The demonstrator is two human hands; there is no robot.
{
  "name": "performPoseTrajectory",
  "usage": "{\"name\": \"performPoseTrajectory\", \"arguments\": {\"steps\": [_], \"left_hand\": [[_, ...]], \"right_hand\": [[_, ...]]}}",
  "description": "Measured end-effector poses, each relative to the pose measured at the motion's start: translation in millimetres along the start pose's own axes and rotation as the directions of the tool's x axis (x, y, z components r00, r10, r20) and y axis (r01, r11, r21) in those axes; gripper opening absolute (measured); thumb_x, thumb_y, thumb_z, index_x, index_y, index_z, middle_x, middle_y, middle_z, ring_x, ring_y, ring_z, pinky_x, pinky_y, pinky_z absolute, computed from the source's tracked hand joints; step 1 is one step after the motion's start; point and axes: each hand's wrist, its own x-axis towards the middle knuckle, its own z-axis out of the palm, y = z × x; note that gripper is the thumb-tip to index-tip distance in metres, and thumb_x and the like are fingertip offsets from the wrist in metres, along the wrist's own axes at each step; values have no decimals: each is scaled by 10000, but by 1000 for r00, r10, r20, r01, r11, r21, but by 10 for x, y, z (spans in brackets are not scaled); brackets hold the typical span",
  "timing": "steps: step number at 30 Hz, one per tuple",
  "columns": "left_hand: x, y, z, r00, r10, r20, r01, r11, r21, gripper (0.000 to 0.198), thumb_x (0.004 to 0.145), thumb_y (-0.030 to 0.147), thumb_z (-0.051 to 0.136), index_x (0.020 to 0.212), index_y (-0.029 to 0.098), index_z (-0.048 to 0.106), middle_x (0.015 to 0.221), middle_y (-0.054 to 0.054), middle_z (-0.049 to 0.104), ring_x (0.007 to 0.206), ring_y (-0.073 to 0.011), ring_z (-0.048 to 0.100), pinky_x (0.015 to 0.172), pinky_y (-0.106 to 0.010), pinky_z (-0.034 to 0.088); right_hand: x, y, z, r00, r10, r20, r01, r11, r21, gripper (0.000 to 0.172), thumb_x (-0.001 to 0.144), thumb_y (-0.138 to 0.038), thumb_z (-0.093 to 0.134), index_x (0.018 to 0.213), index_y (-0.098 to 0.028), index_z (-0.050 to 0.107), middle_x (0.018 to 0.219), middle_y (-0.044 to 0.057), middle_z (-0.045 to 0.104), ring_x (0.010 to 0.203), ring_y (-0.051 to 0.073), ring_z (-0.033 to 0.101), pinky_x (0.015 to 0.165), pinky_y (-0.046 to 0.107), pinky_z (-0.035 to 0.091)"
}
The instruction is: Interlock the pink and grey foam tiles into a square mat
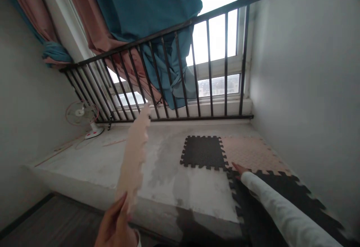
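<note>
Peach foam puzzle tile rises from the left hand, whose fingers are clenched on its near edge, and it tilts up over a concrete ledge. Right hand, in a white sleeve, lies with its fingers extended and released at the edge of a near black foam tile, beside a pink foam tile and a far black foam tile. Black metal railing runs along the far side, with a white electric fan at far left.
</note>
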Motion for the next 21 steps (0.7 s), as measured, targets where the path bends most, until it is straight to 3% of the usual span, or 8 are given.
{"name": "performPoseTrajectory", "arguments": {"steps": [4, 7, 9, 11, 13, 14, 16, 21], "left_hand": [[-131, 425, 909, 988, 102, 114, -84, 985, -152, 290, 713, 393, 484, 875, 183, 603, 672, 7, 600, 536, -102, 482, 508, -236, 424], [-359, 505, 1666, 916, 181, 357, -145, 981, -125, 269, 730, 337, 443, 860, 156, 593, 691, -3, 596, 581, -96, 492, 588, -223, 420], [-633, 430, 2118, 767, 143, 625, -181, 983, -2, 239, 731, 284, 429, 872, 158, 576, 760, -18, 614, 660, -101, 526, 652, -216, 412], [-946, 300, 2468, 542, 23, 840, -274, 950, 151, 198, 738, 252, 434, 870, 175, 559, 805, -18, 622, 733, -107, 543, 687, -209, 395], [-1218, 170, 2707, 345, -92, 934, -411, 880, 239, 166, 753, 252, 439, 865, 193, 546, 858, -15, 622, 796, -115, 546, 695, -208, 380], [-1320, 121, 2793, 287, -130, 949, -470, 844, 257, 164, 762, 253, 434, 875, 198, 540, 892, -16, 618, 825, -121, 544, 695, -211, 376], [-1450, 74, 2926, 237, -162, 958, -547, 793, 270, 186, 774, 238, 422, 925, 202, 524, 958, -27, 604, 875, -132, 538, 703, -219, 372], [-1514, 144, 3202, 259, -127, 958, -596, 759, 262, 243, 781, 178, 390, 989, 153, 512, 1001, -73, 584, 954, -151, 501, 792, -236, 348]], "right_hand": [[-409, 521, -110, 992, 124, 38, -120, 988, -100, 616, 722, -254, 501, 1293, -133, 304, 1310, 175, 347, 1210, 230, 307, 979, 318, 254], [-610, 783, -181, 968, 249, -4, -244, 944, -220, 589, 776, -393, 417, 1301, -160, 288, 1357, 157, 269, 1236, 252, 248, 992, 353, 225], [-659, 851, -187, 954, 295, -43, -296, 920, -256, 575, 789, -459, 359, 1303, -213, 281, 1376, 118, 245, 1252, 245, 209, 998, 376, 204], [-653, 869, -147, 948, 311, -72, -319, 909, -268, 549, 798, -484, 309, 1301, -267, 271, 1387, 81, 230, 1262, 228, 180, 1006, 400, 170], [-621, 881, -71, 948, 306, -92, -319, 908, -272, 532, 800, -494, 284, 1297, -302, 264, 1392, 60, 218, 1265, 221, 172, 1006, 422, 147], [-604, 892, -27, 950, 295, -104, -312, 910, -274, 531, 798, -499, 281, 1294, -311, 266, 1393, 57, 216, 1264, 223, 175, 1004, 431, 143], [-581, 926, 58, 953, 270, -135, -298, 914, -276, 534, 790, -510, 285, 1289, -318, 277, 1390, 60, 222, 1260, 232, 187, 994, 446, 148], [-606, 952, 141, 947, 236, -218, -293, 913, -284, 524, 782, -513, 304, 1266, -315, 330, 1371, 74, 271, 1240, 250, 237, 977, 469, 150]]}}
